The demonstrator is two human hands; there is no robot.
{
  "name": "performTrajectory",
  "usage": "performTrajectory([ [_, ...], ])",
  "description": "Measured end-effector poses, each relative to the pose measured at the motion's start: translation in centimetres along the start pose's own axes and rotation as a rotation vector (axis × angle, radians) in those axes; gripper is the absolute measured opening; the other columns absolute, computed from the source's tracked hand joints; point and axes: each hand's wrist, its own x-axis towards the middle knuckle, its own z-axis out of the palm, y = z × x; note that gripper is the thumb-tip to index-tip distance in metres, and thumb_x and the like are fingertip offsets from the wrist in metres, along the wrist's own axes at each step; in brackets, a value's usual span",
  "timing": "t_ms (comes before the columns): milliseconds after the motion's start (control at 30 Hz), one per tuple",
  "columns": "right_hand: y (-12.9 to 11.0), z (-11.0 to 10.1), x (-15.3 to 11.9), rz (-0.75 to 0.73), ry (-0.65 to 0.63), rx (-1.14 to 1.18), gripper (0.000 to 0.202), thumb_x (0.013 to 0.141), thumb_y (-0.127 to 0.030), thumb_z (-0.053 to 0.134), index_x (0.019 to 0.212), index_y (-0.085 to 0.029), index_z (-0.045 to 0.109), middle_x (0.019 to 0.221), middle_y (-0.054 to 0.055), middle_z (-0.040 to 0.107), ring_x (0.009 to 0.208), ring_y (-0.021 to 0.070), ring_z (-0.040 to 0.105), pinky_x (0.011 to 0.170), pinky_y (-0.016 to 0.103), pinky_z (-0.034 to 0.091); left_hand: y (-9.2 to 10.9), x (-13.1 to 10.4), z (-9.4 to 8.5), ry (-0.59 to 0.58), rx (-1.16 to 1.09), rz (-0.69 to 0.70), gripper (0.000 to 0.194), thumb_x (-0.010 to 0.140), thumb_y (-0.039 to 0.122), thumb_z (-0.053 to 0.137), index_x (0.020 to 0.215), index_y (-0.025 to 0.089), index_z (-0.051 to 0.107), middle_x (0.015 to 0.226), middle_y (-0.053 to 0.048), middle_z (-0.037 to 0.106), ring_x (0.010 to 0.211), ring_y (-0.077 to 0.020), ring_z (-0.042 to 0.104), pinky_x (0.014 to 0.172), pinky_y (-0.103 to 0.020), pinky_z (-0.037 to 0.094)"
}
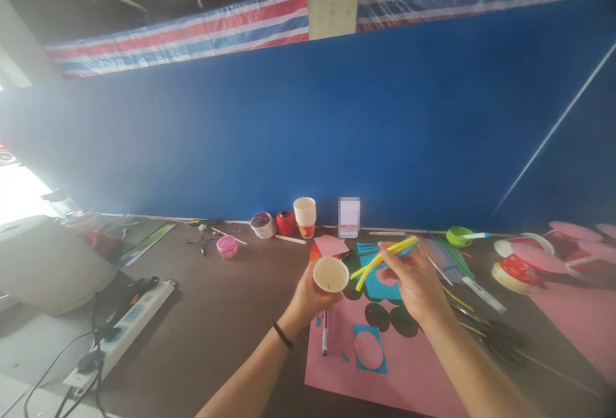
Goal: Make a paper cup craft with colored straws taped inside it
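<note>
My left hand is wrapped round a paper cup, its open white mouth tilted toward me. My right hand pinches yellow pipe cleaners that cross each other, their ends close to the cup's rim. Below both hands lies a pink paper sheet. On it are dark round paper pieces, a blue paper square with a round opening and a black-and-white pen. A larger blue sheet is partly covered by my right hand.
A stack of paper cups stands by the blue partition. Black-handled scissors and a white marker lie right. A green tape roll and red-and-pink paper crafts sit beyond. At left is a power strip with cords.
</note>
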Motion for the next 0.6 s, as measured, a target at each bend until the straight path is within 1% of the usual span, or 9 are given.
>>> performTrajectory([
  [33, -0.7, 0.1, -0.2, -0.056, -0.022, -0.030, 0.036, 0.070, -0.044, 0.070, 0.095, -0.019, 0.067, 0.077, 0.002, 0.066, 0.056, 0.0134, 0.057, 0.054, 0.028, 0.049, 1.0, -0.7, 0.7, -0.061, 0.011, 0.029, 0.060, 0.058, 0.017, 0.075, 0.114, 0.020, 0.053, 0.104, -0.007, 0.062, 0.095, -0.0238, 0.057, 0.083, -0.034, 0.044],
  [67, -1.3, 0.2, -0.5, -0.122, -0.061, -0.074, 0.033, 0.072, -0.043, 0.068, 0.095, -0.019, 0.067, 0.080, 0.003, 0.067, 0.061, 0.0152, 0.059, 0.057, 0.029, 0.049, 2.0, -1.3, 1.3, -0.089, 0.021, 0.070, 0.061, 0.058, 0.018, 0.075, 0.115, 0.020, 0.053, 0.108, -0.008, 0.060, 0.099, -0.0250, 0.055, 0.087, -0.034, 0.042],
  [100, -1.9, 0.3, -1.0, -0.192, -0.113, -0.139, 0.028, 0.075, -0.040, 0.066, 0.094, -0.020, 0.067, 0.082, 0.004, 0.068, 0.066, 0.0170, 0.061, 0.060, 0.030, 0.050, 2.8, -1.8, 1.8, -0.102, 0.021, 0.106, 0.061, 0.059, 0.019, 0.076, 0.116, 0.020, 0.052, 0.111, -0.009, 0.059, 0.102, -0.0260, 0.054, 0.090, -0.035, 0.040],
  [167, -2.8, 0.6, -2.1, -0.368, -0.210, -0.301, 0.018, 0.078, -0.033, 0.064, 0.093, -0.022, 0.068, 0.085, 0.004, 0.068, 0.075, 0.0192, 0.062, 0.069, 0.032, 0.050, 4.0, -2.7, 2.4, -0.120, 0.016, 0.132, 0.060, 0.061, 0.021, 0.075, 0.116, 0.021, 0.052, 0.113, -0.010, 0.057, 0.102, -0.0271, 0.054, 0.090, -0.036, 0.040],
  [267, -3.4, 0.8, -3.6, -0.646, -0.261, -0.524, 0.014, 0.081, -0.023, 0.061, 0.094, -0.026, 0.066, 0.082, 0.002, 0.067, 0.079, 0.0194, 0.060, 0.074, 0.035, 0.047, 4.5, -3.4, 3.0, -0.146, 0.024, 0.166, 0.060, 0.061, 0.024, 0.076, 0.115, 0.021, 0.051, 0.111, -0.011, 0.057, 0.099, -0.0282, 0.055, 0.087, -0.038, 0.042],
  [333, -3.2, 0.7, -4.1, -0.763, -0.257, -0.603, 0.019, 0.082, -0.019, 0.060, 0.099, -0.028, 0.063, 0.080, 0.001, 0.067, 0.077, 0.0191, 0.058, 0.073, 0.036, 0.046, 4.4, -3.6, 3.3, -0.166, 0.046, 0.203, 0.063, 0.061, 0.025, 0.075, 0.116, 0.021, 0.047, 0.111, -0.010, 0.057, 0.099, -0.0280, 0.055, 0.086, -0.040, 0.043],
  [467, -2.3, 0.2, -4.0, -0.890, -0.291, -0.656, 0.031, 0.081, -0.011, 0.060, 0.106, -0.028, 0.057, 0.080, 0.000, 0.066, 0.080, 0.0198, 0.054, 0.075, 0.039, 0.044, 4.4, -3.6, 3.7, -0.150, 0.121, 0.232, 0.061, 0.064, 0.025, 0.073, 0.117, 0.023, 0.044, 0.113, -0.009, 0.054, 0.100, -0.0256, 0.055, 0.087, -0.040, 0.044],
  [533, -2.0, -0.1, -3.9, -0.889, -0.305, -0.682, 0.033, 0.081, -0.010, 0.060, 0.108, -0.028, 0.055, 0.078, 0.000, 0.063, 0.080, 0.0202, 0.053, 0.075, 0.040, 0.044, 4.6, -3.6, 3.9, -0.131, 0.160, 0.241, 0.058, 0.065, 0.025, 0.072, 0.116, 0.023, 0.045, 0.112, -0.008, 0.054, 0.099, -0.0248, 0.055, 0.087, -0.040, 0.044],
  [600, -1.8, -0.4, -4.0, -0.848, -0.297, -0.707, 0.031, 0.081, -0.012, 0.059, 0.108, -0.028, 0.056, 0.078, 0.002, 0.058, 0.081, 0.0202, 0.053, 0.072, 0.039, 0.045, 4.7, -3.7, 3.9, -0.121, 0.184, 0.251, 0.056, 0.066, 0.025, 0.071, 0.116, 0.023, 0.045, 0.111, -0.008, 0.054, 0.099, -0.0245, 0.054, 0.087, -0.040, 0.044],
])
